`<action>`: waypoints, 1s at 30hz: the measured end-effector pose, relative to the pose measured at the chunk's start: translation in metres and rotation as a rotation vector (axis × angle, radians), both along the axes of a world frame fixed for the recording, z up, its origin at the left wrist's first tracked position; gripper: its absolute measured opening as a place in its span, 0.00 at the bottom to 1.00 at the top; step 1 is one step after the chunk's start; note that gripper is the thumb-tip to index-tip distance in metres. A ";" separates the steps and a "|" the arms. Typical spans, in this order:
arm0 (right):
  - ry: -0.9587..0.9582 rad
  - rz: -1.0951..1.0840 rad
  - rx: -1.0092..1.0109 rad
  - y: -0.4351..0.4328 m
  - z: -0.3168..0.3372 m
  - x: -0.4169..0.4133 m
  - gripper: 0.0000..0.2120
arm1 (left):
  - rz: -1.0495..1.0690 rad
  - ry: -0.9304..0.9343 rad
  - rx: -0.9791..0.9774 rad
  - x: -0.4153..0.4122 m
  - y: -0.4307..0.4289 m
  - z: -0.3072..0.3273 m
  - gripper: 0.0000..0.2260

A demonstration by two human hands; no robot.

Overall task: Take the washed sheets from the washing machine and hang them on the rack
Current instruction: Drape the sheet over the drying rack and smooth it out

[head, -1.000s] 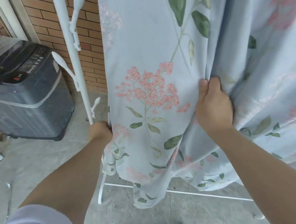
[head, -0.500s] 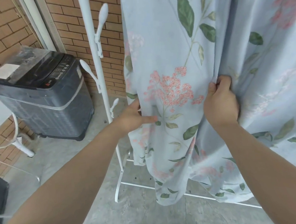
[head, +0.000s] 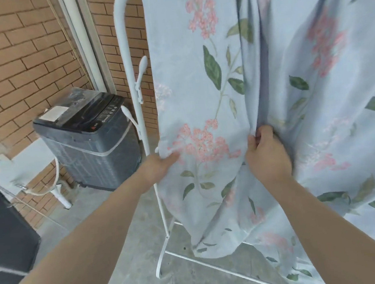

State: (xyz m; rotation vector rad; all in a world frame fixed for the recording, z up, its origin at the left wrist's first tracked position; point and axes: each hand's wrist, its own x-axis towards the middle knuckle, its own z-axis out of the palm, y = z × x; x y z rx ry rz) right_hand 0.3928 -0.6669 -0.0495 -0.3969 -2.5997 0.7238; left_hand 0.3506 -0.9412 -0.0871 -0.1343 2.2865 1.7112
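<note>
Sheet (head: 199, 83) hanging on the rack (head: 128, 56), spreading step in hand: the left hand (head: 159, 165) pinches its left edge and the right hand (head: 268, 154) clutches a vertical fold, so the next move likely calls for drawing the hands apart to flatten it.

The left forearm (head: 88, 238) and right forearm (head: 327, 220), both bare, reach forward and upward. The left hand (head: 159, 166) pinches the left edge of the sheet (head: 199, 83), thumb on the front, fingers hidden behind. The right hand (head: 268, 157), its back to the camera, curls its fingers round a fold.
</note>
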 end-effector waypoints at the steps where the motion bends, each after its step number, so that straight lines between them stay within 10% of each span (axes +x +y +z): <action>1: -0.011 0.043 0.017 -0.002 0.000 0.001 0.15 | 0.036 0.025 0.043 0.000 -0.002 0.008 0.24; 9: 0.100 0.165 0.156 -0.027 0.049 0.005 0.17 | 0.161 0.392 0.291 -0.007 0.002 0.130 0.09; 20: 0.939 0.161 0.462 -0.054 0.228 -0.032 0.11 | 0.333 0.527 0.275 -0.037 0.025 0.291 0.23; 30: 0.444 0.102 0.615 -0.043 0.267 -0.057 0.31 | 0.594 0.506 0.406 -0.066 -0.030 0.323 0.11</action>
